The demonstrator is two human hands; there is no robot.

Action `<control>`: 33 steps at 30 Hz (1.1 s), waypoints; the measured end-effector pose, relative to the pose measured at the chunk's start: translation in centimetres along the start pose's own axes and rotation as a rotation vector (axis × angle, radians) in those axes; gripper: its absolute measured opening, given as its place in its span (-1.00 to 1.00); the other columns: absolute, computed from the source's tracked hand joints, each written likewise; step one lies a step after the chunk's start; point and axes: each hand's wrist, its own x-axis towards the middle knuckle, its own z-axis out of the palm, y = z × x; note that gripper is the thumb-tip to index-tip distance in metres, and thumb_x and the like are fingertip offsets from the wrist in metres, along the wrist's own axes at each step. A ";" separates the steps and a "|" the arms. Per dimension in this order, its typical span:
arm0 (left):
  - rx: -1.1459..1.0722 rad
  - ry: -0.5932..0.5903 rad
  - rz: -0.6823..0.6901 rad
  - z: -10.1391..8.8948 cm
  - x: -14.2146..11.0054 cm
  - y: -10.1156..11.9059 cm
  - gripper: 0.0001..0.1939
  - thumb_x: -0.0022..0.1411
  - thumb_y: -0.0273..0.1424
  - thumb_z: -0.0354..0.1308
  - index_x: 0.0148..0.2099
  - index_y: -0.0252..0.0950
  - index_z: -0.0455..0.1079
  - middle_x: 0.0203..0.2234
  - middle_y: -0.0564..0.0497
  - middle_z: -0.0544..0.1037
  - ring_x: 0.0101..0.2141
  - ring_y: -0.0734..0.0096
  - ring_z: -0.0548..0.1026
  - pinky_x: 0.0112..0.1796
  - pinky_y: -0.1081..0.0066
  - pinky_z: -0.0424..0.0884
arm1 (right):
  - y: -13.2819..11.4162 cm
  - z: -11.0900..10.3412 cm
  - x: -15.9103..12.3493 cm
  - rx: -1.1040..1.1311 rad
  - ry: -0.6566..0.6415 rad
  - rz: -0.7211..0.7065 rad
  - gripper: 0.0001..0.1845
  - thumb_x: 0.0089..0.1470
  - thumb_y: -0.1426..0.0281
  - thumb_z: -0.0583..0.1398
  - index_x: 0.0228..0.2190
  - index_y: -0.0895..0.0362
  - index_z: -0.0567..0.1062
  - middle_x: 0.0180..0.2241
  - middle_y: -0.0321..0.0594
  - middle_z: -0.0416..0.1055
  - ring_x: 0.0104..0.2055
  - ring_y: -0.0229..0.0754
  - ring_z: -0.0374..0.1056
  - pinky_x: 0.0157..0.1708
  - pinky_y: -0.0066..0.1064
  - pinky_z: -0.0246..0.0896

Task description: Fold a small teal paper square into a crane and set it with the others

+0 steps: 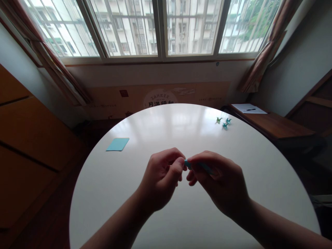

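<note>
"Light-blue square paper (117, 144) lies flat toward the left of the white surface (103, 193) on my feed. From this distance, I can't tell whether it's one sheet or several."

"And moving right, what have you got on the left hand (162, 176)?"

"I see it raised over the middle of the surface, thumb and forefinger pinched together on one end of a small folded blue paper (187, 164)."

"So where's that paper exactly?"

"Between the two hands, bridging the narrow gap. Its other part runs back under the fingers of the right hand (221, 180), which I read as clamped on it too, thumb against forefinger. Much of the folded shape is hidden from me."

"Anything farther right?"

"Three little paper cranes, grouped near the far edge: a green crane (218, 120), then two blue cranes (225, 126) just beside it. Past them I get a brown wooden surface (282, 123) with a white sheet (240, 108) and a dark pen (251, 109) lying on the sheet."
</note>
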 end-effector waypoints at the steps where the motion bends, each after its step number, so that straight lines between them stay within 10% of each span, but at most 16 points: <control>1: -0.006 0.000 -0.003 0.0 0.0 0.0 -0.74 0.34 -0.36 -0.01 -0.38 -0.31 0.37 -0.62 0.07 0.38 -0.60 0.46 0.35 -0.59 0.47 0.28 | 0.0 0.0 0.0 0.011 0.001 0.007 -0.72 0.15 0.60 0.25 -0.17 0.01 0.57 -0.34 -0.30 0.51 -0.42 -0.24 0.52 -0.47 -0.42 0.52; 16: 0.329 0.186 0.204 -0.2 0.2 -0.5 -0.77 0.32 -0.43 0.01 -0.40 -0.33 0.38 -0.55 0.04 0.42 -0.56 0.50 0.36 -0.56 0.49 0.29 | 0.6 -0.2 1.1 0.331 0.014 0.321 -0.82 0.13 0.34 0.35 -0.23 0.14 0.54 -0.35 -0.19 0.57 -0.41 -0.19 0.53 -0.56 -0.43 0.53; 33: -0.288 0.192 -0.184 -0.2 0.9 -0.9 -0.76 0.12 -0.28 0.38 -0.46 -0.34 0.54 -0.69 0.08 0.43 -0.64 0.57 0.34 -0.69 0.63 0.28 | 0.6 -0.5 1.4 0.275 -0.043 0.362 -0.83 0.13 0.30 0.35 -0.33 0.17 0.60 -0.44 -0.20 0.56 -0.41 -0.20 0.53 -0.56 -0.50 0.50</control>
